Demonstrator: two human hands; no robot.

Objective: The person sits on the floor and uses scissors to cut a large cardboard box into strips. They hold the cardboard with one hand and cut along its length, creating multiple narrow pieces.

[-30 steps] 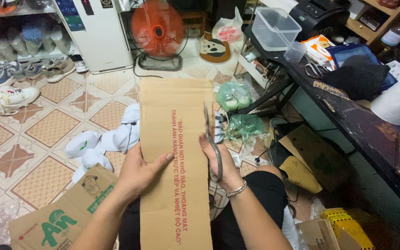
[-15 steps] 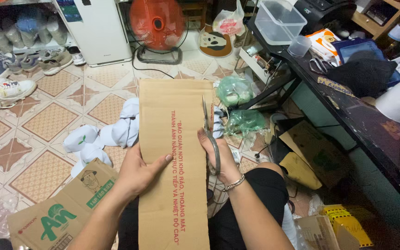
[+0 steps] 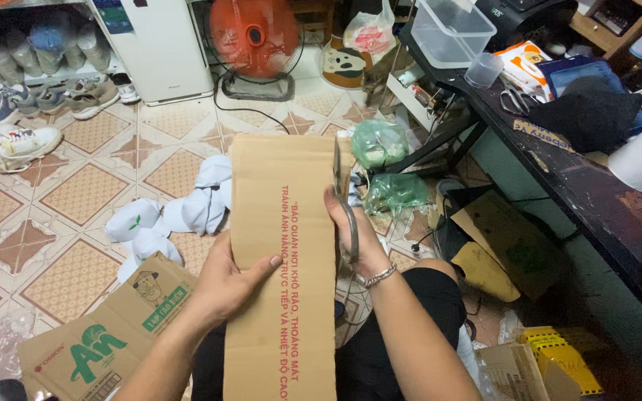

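Note:
A long brown cardboard strip (image 3: 280,245) with red print runs from my lap up toward the floor ahead. My left hand (image 3: 230,281) grips its left edge, thumb lying across the front. My right hand (image 3: 354,236) holds grey scissors (image 3: 345,204) at the strip's right edge, blades pointing away from me along that edge. A silver bracelet sits on my right wrist.
A flattened printed carton (image 3: 98,345) lies at lower left. White cloth pieces (image 3: 180,212) and green plastic bags (image 3: 388,167) sit on the tiled floor. A dark cluttered desk (image 3: 596,193) stands at right, an orange fan (image 3: 254,37) ahead, shoes (image 3: 9,141) at left.
The view has shifted slightly; both hands keep their hold and the scissors stay along the strip's right edge.

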